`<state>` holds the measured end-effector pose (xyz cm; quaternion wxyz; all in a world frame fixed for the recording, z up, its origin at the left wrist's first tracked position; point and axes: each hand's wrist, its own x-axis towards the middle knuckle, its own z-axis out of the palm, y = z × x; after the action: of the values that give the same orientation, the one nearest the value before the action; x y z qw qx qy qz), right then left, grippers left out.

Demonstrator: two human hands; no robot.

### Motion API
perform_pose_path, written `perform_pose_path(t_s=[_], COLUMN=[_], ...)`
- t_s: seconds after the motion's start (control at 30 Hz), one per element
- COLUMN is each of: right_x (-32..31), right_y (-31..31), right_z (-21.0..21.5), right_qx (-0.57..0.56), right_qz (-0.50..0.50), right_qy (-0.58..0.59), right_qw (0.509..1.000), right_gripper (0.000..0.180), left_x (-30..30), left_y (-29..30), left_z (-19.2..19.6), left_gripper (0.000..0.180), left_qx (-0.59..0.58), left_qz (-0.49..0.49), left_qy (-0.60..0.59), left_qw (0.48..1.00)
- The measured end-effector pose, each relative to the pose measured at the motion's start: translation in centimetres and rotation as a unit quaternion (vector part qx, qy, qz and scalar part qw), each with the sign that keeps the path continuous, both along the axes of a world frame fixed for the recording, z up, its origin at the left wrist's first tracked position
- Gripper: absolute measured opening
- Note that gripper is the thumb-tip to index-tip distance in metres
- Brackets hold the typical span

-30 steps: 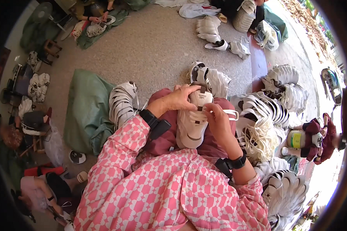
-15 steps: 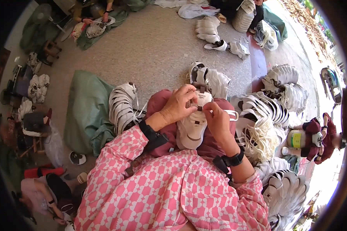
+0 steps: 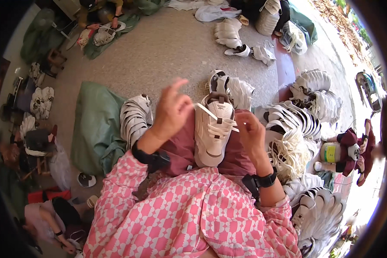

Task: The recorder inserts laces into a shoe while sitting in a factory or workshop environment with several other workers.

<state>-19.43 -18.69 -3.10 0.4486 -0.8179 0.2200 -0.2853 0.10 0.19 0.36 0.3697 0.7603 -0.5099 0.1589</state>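
A white sneaker [image 3: 210,144] with a brown lining rests between my knees, toe toward me. Flat white laces cross its front, and one shoelace end [image 3: 207,111] runs straight from an upper eyelet out to my left hand. My left hand [image 3: 171,112] is raised left of the shoe, blurred, one finger pointing up and the others closed at the lace's end. On the shoe's right side, my right hand [image 3: 251,133] has its fingers curled in a pinch against the short lace end there.
Stacked white shoe uppers [image 3: 135,118] stand left of my knees, beside a green cloth [image 3: 94,124]. Further stacks [image 3: 296,120] and a bundle of loose laces [image 3: 290,157] lie to the right. More shoes [image 3: 241,90] stand just beyond my knees. Other people work around the edges.
My left hand has moved from the shoe's tongue up and to the left, drawing a lace out. The lace loop on the right is no longer visible; my right hand has shifted slightly right.
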Motion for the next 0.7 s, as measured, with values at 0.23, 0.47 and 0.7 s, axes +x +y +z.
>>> perform_pose_path(t_s=[0.23, 0.47, 0.7], right_x=[-5.3, -4.8, -1.4], right_y=[-3.4, -1.6, 0.1], right_z=[0.4, 0.2, -2.0], right_qx=[0.15, 0.28, 0.591], right_qz=[-0.028, 0.069, 0.076], right_qy=[0.115, 0.193, -0.042], right_qw=[0.982, 0.938, 0.802], right_gripper=[0.012, 0.023, 0.036], left_x=[8.5, 3.4, -0.9], left_y=[14.8, 11.8, 6.0], left_z=[4.0, -4.3, -2.9], left_gripper=[0.01, 0.029, 0.047], left_qx=[-0.118, -0.009, 0.051], left_qz=[0.419, 0.235, -0.167], left_qy=[-0.095, 0.288, 0.778], left_qw=[0.895, 0.928, 0.604])
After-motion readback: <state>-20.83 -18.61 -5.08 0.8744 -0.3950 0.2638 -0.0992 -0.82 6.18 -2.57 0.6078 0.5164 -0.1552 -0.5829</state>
